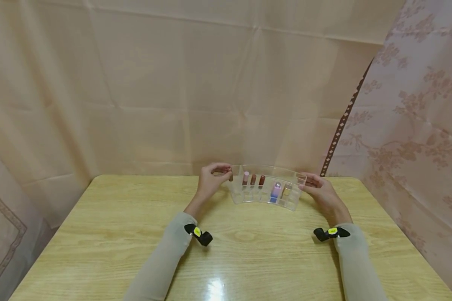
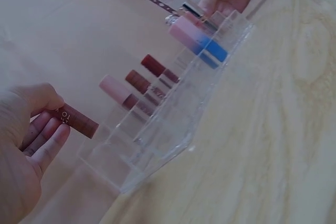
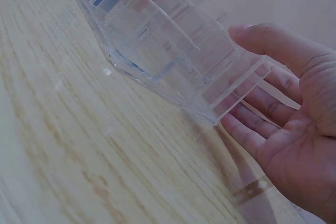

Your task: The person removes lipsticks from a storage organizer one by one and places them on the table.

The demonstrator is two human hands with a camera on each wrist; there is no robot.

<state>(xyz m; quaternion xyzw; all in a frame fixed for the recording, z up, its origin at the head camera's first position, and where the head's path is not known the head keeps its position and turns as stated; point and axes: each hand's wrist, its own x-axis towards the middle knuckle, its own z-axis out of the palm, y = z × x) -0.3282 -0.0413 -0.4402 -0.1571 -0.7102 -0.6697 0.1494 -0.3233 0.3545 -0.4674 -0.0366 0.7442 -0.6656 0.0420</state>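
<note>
My left hand (image 1: 209, 184) pinches a brown lipstick tube (image 2: 77, 122) between thumb and fingers, beside the left end of a clear lipstick organizer (image 1: 267, 170). White letters show on the tube. My right hand (image 1: 325, 196) holds the organizer's right end, thumb at the upper edge and fingers behind the end wall in the right wrist view. In the organizer's slots stand a pink-capped tube (image 2: 114, 88), a red-brown tube (image 2: 137, 81) and a dark red tube (image 2: 153, 65). Farther right are a pink-and-blue bottle (image 1: 276, 192) and a small gold-toned bottle (image 1: 287, 190).
The organizer is near the far edge of the wood-grain table (image 1: 233, 251). A beige cloth (image 1: 173, 92) hangs behind it, and a floral cloth (image 1: 418, 138) hangs at the right. A black strapped camera (image 1: 199, 234) sits on the left wrist, another (image 1: 331, 234) on the right.
</note>
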